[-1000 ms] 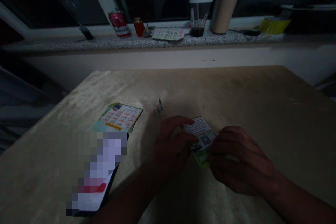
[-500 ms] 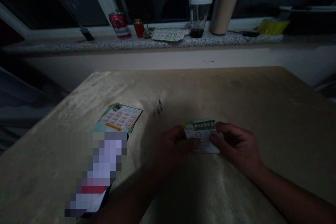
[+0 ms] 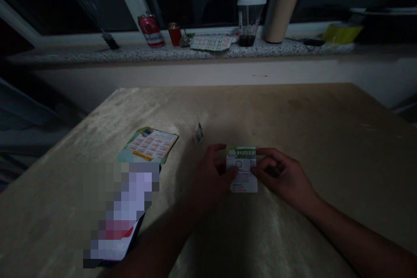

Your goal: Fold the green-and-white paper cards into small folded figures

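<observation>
A small printed paper leaflet [image 3: 242, 169], green at its top and white below, lies upright on the wooden table [image 3: 293, 113]. My left hand [image 3: 213, 178] pinches its left edge with thumb and fingers. My right hand [image 3: 282, 176] pinches its right edge the same way. Both hands rest low on the table near its middle. A tiny folded scrap of paper [image 3: 197, 133] stands just beyond my left hand.
A stack of printed flyers [image 3: 148, 145] lies to the left, with a blurred-out flat object [image 3: 122, 213] in front of it. On the stone windowsill [image 3: 97, 54] stand a red can [image 3: 150, 30], a small red jar [image 3: 175, 34], more flyers [image 3: 210, 42], a lidded cup [image 3: 249, 17] and a cardboard tube [image 3: 282, 2].
The leaflet was tilted and held up between my hands. It has been turned, with its green band at the top, and now sits squarely between both hands on the table.
</observation>
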`<state>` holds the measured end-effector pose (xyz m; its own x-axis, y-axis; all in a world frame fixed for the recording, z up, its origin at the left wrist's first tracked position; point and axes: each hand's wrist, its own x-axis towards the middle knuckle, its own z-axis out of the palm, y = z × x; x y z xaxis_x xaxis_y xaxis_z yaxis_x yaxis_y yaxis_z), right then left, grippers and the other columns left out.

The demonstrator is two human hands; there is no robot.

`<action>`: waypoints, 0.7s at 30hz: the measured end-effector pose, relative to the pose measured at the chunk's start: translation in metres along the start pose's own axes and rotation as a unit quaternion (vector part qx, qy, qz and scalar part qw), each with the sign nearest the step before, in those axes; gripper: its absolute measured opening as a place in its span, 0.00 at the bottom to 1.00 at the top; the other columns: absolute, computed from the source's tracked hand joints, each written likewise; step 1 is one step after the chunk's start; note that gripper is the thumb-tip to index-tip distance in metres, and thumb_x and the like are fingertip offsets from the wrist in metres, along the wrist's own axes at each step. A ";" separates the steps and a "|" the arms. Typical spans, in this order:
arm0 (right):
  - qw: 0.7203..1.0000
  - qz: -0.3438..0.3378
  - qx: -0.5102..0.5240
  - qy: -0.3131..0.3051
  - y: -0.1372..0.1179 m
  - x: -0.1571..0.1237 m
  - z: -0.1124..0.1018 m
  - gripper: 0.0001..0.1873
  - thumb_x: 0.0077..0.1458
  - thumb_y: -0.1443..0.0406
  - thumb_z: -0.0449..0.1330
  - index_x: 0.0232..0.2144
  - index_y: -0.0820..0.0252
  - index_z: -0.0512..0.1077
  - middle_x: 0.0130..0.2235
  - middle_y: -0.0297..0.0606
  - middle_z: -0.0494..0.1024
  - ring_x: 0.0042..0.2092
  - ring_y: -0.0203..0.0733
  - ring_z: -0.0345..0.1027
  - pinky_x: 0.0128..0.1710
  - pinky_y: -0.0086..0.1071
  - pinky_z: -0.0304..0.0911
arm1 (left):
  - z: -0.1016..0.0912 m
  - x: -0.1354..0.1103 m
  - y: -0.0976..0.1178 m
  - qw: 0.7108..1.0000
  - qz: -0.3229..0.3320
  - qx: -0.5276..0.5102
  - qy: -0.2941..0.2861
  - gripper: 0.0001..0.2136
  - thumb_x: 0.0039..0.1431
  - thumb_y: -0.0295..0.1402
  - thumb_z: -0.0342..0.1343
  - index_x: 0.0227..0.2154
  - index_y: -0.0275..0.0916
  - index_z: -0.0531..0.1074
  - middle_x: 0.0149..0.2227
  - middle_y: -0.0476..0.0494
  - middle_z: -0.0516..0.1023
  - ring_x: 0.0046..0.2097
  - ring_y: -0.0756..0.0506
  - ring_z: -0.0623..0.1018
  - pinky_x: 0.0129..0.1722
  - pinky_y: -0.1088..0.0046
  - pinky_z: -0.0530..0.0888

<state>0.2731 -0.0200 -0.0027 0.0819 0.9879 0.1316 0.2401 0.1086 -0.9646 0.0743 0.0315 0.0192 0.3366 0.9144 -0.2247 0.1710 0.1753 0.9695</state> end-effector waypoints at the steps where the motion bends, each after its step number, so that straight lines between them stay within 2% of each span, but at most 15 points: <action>1: 0.999 -0.003 -0.030 -0.011 0.002 0.000 0.000 0.17 0.56 0.64 0.67 0.48 0.57 0.73 0.26 0.29 0.81 0.27 0.38 0.76 0.28 0.30 0.73 | -0.002 0.000 0.000 0.998 0.009 0.058 0.004 0.30 0.57 0.30 0.62 0.61 0.38 0.58 0.39 0.39 0.85 0.38 0.40 0.85 0.34 0.65 0.81; 3: 0.994 -0.016 -0.101 -0.026 0.003 0.000 0.001 0.21 0.57 0.64 0.65 0.52 0.57 0.70 0.27 0.30 0.81 0.28 0.39 0.77 0.29 0.33 0.73 | -0.004 0.001 -0.002 0.979 0.039 0.198 0.015 0.32 0.59 0.31 0.60 0.64 0.38 0.55 0.36 0.40 0.84 0.36 0.40 0.85 0.32 0.66 0.78; 6: 0.970 -0.063 -0.234 -0.028 0.003 0.002 0.000 0.24 0.56 0.66 0.65 0.55 0.58 0.69 0.29 0.31 0.82 0.31 0.43 0.77 0.37 0.40 0.73 | -0.007 0.001 -0.006 0.915 0.095 0.392 0.025 0.29 0.61 0.34 0.58 0.63 0.37 0.58 0.33 0.41 0.83 0.34 0.39 0.83 0.33 0.65 0.75; 8: 0.949 -0.095 -0.300 -0.030 0.002 0.004 -0.001 0.25 0.54 0.67 0.67 0.54 0.58 0.70 0.28 0.31 0.81 0.34 0.45 0.78 0.44 0.46 0.70 | -0.008 0.001 -0.007 0.875 0.123 0.468 0.019 0.23 0.62 0.35 0.57 0.59 0.36 0.64 0.34 0.39 0.82 0.34 0.38 0.81 0.34 0.63 0.74; 11: 0.932 -0.115 -0.340 -0.045 0.003 0.008 -0.007 0.20 0.54 0.67 0.68 0.50 0.58 0.73 0.28 0.31 0.81 0.34 0.45 0.78 0.47 0.48 0.66 | -0.007 -0.001 -0.007 0.842 0.170 0.512 0.011 0.13 0.63 0.32 0.56 0.49 0.37 0.70 0.40 0.38 0.80 0.38 0.39 0.80 0.37 0.62 0.76; 13: 0.929 -0.121 -0.346 -0.052 0.004 0.011 -0.011 0.14 0.55 0.66 0.68 0.44 0.57 0.75 0.28 0.31 0.80 0.33 0.44 0.76 0.45 0.46 0.66 | -0.006 -0.002 -0.007 0.827 0.227 0.515 -0.002 0.10 0.62 0.30 0.57 0.46 0.38 0.72 0.43 0.38 0.79 0.42 0.39 0.79 0.41 0.62 0.76; 16: 0.933 -0.121 -0.336 -0.051 0.004 0.014 -0.018 0.05 0.55 0.66 0.68 0.33 0.57 0.74 0.28 0.31 0.79 0.32 0.42 0.74 0.38 0.39 0.66 | -0.002 -0.004 -0.007 0.806 0.319 0.495 -0.061 0.07 0.62 0.28 0.58 0.43 0.39 0.74 0.45 0.40 0.78 0.47 0.39 0.77 0.47 0.60 0.76; 18: 0.938 -0.119 -0.320 -0.054 0.003 0.015 -0.020 0.08 0.55 0.66 0.67 0.28 0.57 0.71 0.27 0.31 0.77 0.30 0.40 0.73 0.34 0.35 0.65 | 0.001 -0.004 -0.008 0.794 0.350 0.486 -0.100 0.05 0.62 0.27 0.60 0.41 0.38 0.76 0.45 0.40 0.78 0.48 0.40 0.76 0.49 0.60 0.76; 21: 0.946 -0.114 -0.294 -0.079 0.002 0.016 -0.019 0.10 0.55 0.66 0.67 0.25 0.57 0.69 0.27 0.30 0.76 0.28 0.37 0.71 0.30 0.31 0.64 | 0.005 -0.004 -0.011 0.777 0.361 0.499 -0.131 0.05 0.62 0.27 0.60 0.40 0.36 0.77 0.45 0.40 0.78 0.47 0.40 0.77 0.50 0.60 0.76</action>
<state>0.2939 -0.0060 0.0015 -0.1715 0.9553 0.2409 0.7337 0.2870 -0.6159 0.0761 0.0242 0.0091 0.8331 0.5146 0.2027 0.4391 -0.8383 0.3233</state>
